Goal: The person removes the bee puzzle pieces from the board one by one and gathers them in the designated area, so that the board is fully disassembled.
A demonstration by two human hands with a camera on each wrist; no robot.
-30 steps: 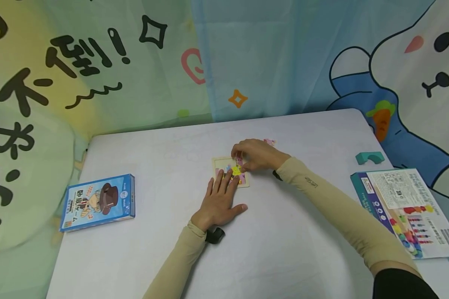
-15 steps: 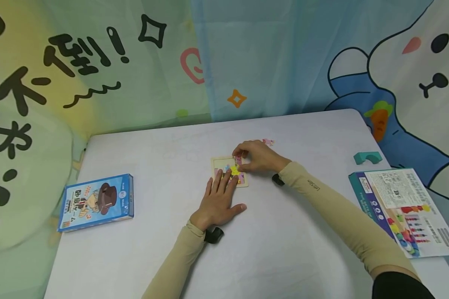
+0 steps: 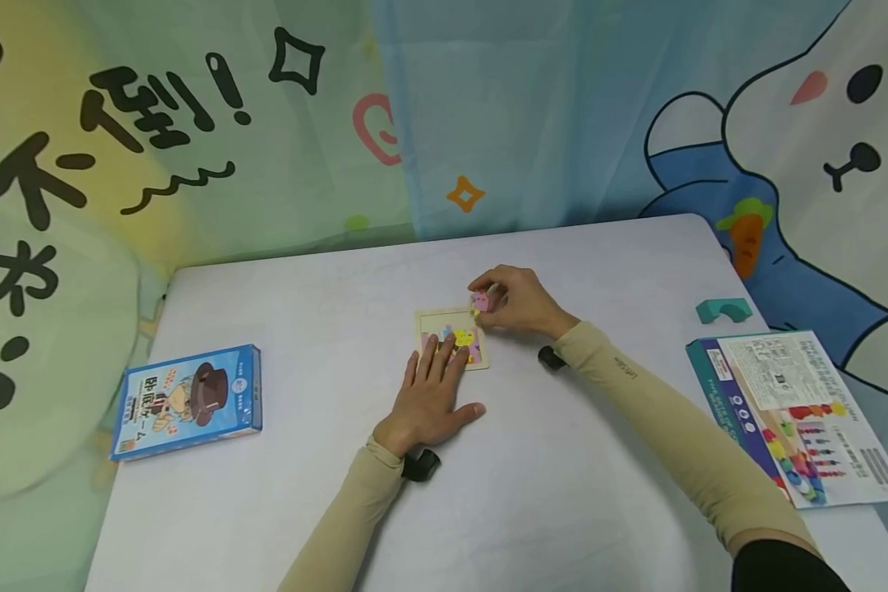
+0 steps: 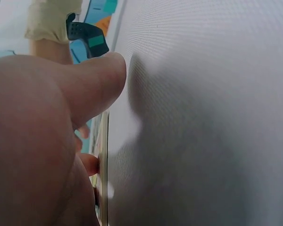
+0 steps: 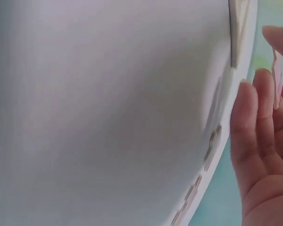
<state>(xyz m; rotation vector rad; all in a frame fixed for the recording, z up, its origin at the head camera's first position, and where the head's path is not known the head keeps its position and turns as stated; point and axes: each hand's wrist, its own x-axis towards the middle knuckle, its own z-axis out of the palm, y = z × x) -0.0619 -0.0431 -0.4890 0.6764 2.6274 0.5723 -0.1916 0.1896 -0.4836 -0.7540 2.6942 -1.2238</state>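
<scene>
A small wooden jigsaw board (image 3: pixel 423 322) with a pale frame and colourful pink, yellow and blue pieces lies on the table. My left hand (image 3: pixel 427 403) rests flat, its fingers spread over the board's lower part and its thumb out to the side. Between thumb and fingers my right hand (image 3: pixel 521 302) pinches a pink puzzle piece (image 3: pixel 480 301), held just above the board's far right corner. In the right wrist view this thin puzzle piece (image 5: pixel 277 80) is seen edge-on, off the table. The left wrist view shows the board's edge (image 4: pixel 104 165) beyond my left thumb.
Loose puzzle pieces (image 5: pixel 212 148) lie on the table near my right hand. A blue box (image 3: pixel 188 401) is at the left. A white and teal box (image 3: pixel 799 419) lies at the right, with a green arch-shaped block (image 3: pixel 723 310) behind it. A printed curtain hangs behind the table.
My right hand has lifted the pink puzzle piece out of the board's upper right and moved it slightly away from me. The left hand stays in place. The loose piece beyond is now hidden.
</scene>
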